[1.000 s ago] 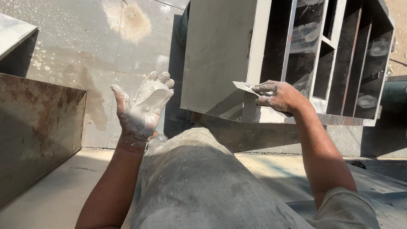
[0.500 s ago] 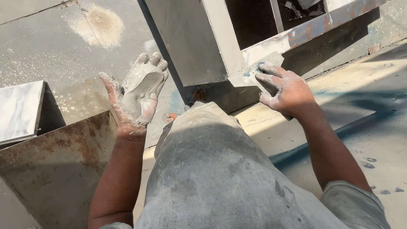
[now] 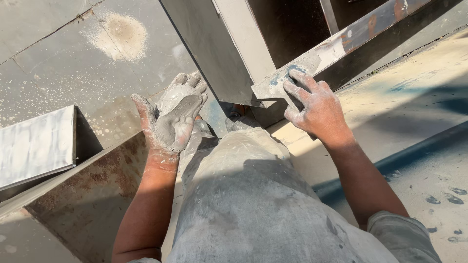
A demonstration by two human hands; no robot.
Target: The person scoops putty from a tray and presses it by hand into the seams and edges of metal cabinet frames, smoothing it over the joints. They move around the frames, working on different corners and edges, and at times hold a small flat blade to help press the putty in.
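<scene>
Since the earlier frame, the right hand [image 3: 317, 108] has been pressed further onto the lower corner of the grey metal frame [image 3: 336, 46], fingers spread flat, nothing clasped. Grey putty [image 3: 176, 104] is cupped in the open left hand [image 3: 170, 119]. Filler is best worked firmly into the joint, excess smoothed off

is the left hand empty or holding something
Holding something: the left hand is spread open, palm up, with a lump of grey putty lying on the palm and fingers.
</scene>
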